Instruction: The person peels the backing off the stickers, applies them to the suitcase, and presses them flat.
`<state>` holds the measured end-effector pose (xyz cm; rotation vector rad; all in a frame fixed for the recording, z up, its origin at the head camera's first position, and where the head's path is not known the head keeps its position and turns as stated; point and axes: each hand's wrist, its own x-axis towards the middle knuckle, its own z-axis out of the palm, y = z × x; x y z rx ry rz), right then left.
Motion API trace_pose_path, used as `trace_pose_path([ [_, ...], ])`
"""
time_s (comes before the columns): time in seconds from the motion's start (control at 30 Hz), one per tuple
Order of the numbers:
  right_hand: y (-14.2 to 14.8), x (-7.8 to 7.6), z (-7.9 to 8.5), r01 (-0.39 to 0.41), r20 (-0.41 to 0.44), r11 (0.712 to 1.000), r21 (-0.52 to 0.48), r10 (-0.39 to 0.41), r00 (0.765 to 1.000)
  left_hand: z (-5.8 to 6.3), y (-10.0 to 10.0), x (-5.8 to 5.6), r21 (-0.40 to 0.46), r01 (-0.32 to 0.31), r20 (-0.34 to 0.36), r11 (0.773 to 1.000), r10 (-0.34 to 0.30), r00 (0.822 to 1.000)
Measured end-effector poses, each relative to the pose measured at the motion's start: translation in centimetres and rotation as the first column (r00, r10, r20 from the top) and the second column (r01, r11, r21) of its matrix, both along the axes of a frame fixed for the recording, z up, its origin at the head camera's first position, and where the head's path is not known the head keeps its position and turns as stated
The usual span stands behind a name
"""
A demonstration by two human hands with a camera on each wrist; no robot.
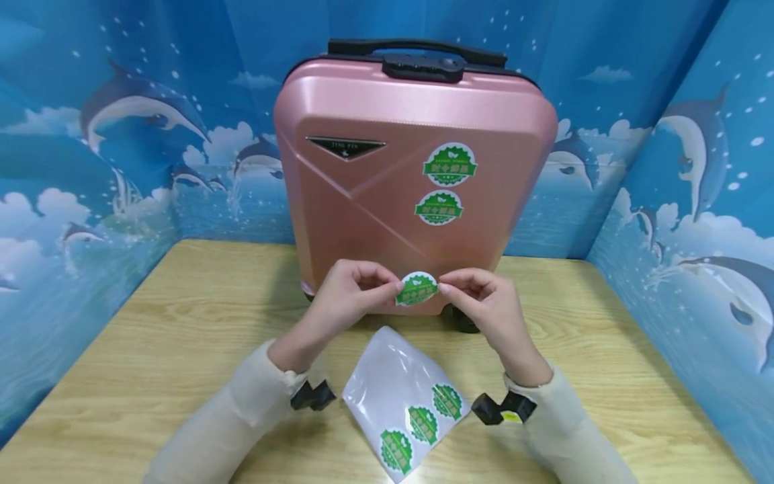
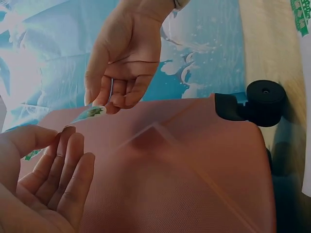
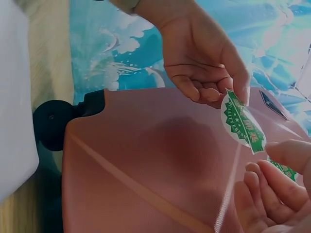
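A round green-and-white sticker is stretched between my two hands, in front of the lower part of a pink suitcase. The left hand pinches its left edge between thumb and forefinger. At the opposite edge, the right hand pinches it the same way. In the right wrist view the sticker is tilted, its printed face showing. Two matching stickers are on the suitcase front at right, an upper one and a lower one.
On the wooden table, between the forearms, lies a glossy backing sheet bearing three more green stickers. The suitcase stands upright on black wheels, with a black handle on top. Dolphin-print curtains surround the table.
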<state>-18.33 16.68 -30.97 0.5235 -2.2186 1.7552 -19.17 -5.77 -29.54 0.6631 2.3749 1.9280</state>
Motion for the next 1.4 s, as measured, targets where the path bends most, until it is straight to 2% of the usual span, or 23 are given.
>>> trace_pose_path([
  [0.17, 0.0, -0.5, 0.1, -0.02, 0.04, 1.0, -0.004, 0.021, 0.999, 0.4, 0.0, -0.3, -0.022, -0.026, -0.019, 0.999, 0.025, 1.0],
  [0.43, -0.3, -0.8, 0.5, -0.025, 0.055, 0.997, -0.077, 0.029, 0.998, 0.8, 0.0, -0.8, -0.03, -0.031, -0.033, 0.999, 0.03, 0.999],
  [0.6, -0.2, -0.9, 0.7, -0.037, 0.036, 0.994, -0.107, 0.041, 0.999, 1.0, 0.2, -1.1, -0.02, -0.046, -0.054, 0.999, 0.045, 0.998],
  [0.83, -0.4, -1.1, 0.9, -0.04, 0.006, 0.988, -0.148, 0.041, 0.999, 1.4, 0.3, -1.3, 0.011, -0.066, -0.045, 0.998, 0.067, 0.997],
  [1.17, -0.4, -1.1, 1.5, 0.015, -0.129, 0.983, -0.183, -0.039, 0.991, 1.6, 0.7, -1.6, 0.117, -0.122, -0.073, 0.986, 0.131, 0.989],
  [1.3, -0.3, -1.3, 1.6, 0.013, -0.146, 0.975, -0.22, -0.046, 0.988, 1.6, 1.0, -1.7, 0.158, -0.103, -0.072, 0.982, 0.115, 0.991],
  [1.4, -0.4, -1.5, 1.6, 0.004, -0.142, 0.968, -0.251, -0.041, 0.989, 1.6, 1.3, -1.7, 0.151, -0.115, -0.112, 0.982, 0.133, 0.985],
])
